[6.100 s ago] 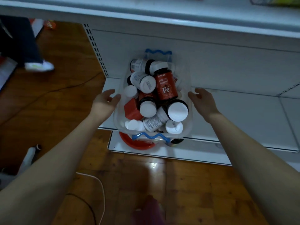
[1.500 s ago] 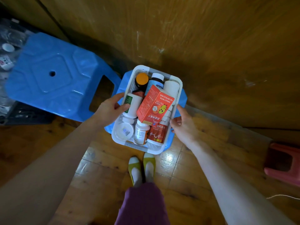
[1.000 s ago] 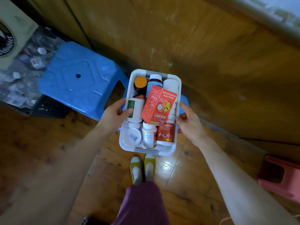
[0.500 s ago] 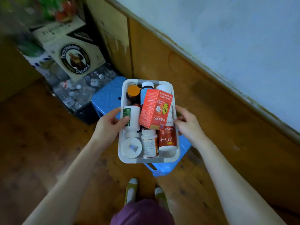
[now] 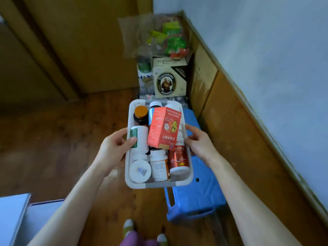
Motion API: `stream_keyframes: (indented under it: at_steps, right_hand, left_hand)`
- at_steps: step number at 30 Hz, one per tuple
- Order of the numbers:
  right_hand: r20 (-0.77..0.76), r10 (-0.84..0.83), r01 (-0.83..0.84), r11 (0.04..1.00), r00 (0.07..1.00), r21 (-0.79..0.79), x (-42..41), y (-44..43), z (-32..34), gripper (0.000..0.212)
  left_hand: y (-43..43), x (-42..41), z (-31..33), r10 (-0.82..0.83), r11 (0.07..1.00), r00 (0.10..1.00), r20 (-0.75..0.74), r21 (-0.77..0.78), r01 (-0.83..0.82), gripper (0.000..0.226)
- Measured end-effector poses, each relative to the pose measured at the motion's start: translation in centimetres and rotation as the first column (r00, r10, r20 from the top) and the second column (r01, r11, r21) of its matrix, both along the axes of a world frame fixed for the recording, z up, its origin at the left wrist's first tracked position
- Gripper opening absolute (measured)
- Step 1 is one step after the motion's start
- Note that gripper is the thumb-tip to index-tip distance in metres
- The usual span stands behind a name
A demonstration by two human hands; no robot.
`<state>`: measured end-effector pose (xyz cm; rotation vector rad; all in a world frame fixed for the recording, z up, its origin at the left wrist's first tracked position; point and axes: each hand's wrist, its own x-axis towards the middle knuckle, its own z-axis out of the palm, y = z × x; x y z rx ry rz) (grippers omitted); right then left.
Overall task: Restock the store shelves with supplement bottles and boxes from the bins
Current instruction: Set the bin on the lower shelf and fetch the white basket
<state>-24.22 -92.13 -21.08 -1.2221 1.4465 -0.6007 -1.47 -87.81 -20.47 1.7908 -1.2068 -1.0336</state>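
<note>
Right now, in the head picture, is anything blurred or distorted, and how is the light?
Head view: light dim and bluish; white bin and orange box fairly sharp; plastic bag at the top blurred; wall trim curves slightly, wide-angle distortion.

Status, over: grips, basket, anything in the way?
Left grip and right grip holding white basket by its long sides. Basket loaded, red box on top. Blue stool on floor, right.

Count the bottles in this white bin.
7 in the bin. Far end: orange-capped bottle, blue-labelled bottle, white bottle. Beside left hand: green-labelled bottle. Near end: white-lidded bottle, orange-labelled bottle, red bottle. Red box may hide more.
</note>
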Motion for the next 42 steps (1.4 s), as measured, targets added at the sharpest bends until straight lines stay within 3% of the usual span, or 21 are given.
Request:
stream_keyframes:
  at_steps: [4, 10, 19, 29, 35, 42]
  right_hand:
    - [0.029, 0.223, -0.222, 0.974, 0.974, -0.046, 4.2, 2.5, 2.2, 0.042]
    - [0.090, 0.494, -0.487, 0.869, 0.865, -0.092, 10.6, 8.6, 3.7, 0.036]
    - [0.025, 0.798, -0.791, 0.599, 0.602, -0.124, 16.0, 23.5, 5.1, 0.042]
    - [-0.065, 0.949, -0.950, 0.303, 0.307, -0.072, 17.0, 37.0, 5.1, 0.044]
    - [-0.129, 0.986, -0.992, 0.095, 0.105, -0.087, 18.0, 41.3, 6.1, 0.045]
    - [-0.129, 0.990, -0.996, -0.064, -0.054, -0.070, 18.2, 45.5, 5.7, 0.038]
  left_hand:
    - [6.6, 3.0, 1.6, 0.183, 0.983, 0.983, 0.006, -0.005, -0.183, 0.031]
    - [18.5, 6.3, 3.0, 0.451, 0.891, 0.892, 0.014, -0.064, -0.450, 0.027]
    - [39.4, 5.3, 3.1, 0.740, 0.665, 0.671, -0.047, -0.090, -0.741, 0.021]
    - [55.7, -2.4, 4.1, 0.907, 0.352, 0.364, -0.214, -0.092, -0.931, 0.019]
    - [60.3, -6.5, 4.4, 0.957, 0.169, 0.192, -0.215, -0.122, -0.978, 0.019]
    - [64.1, -9.4, 3.0, 0.983, 0.017, 0.045, -0.179, -0.155, -0.988, 0.018]
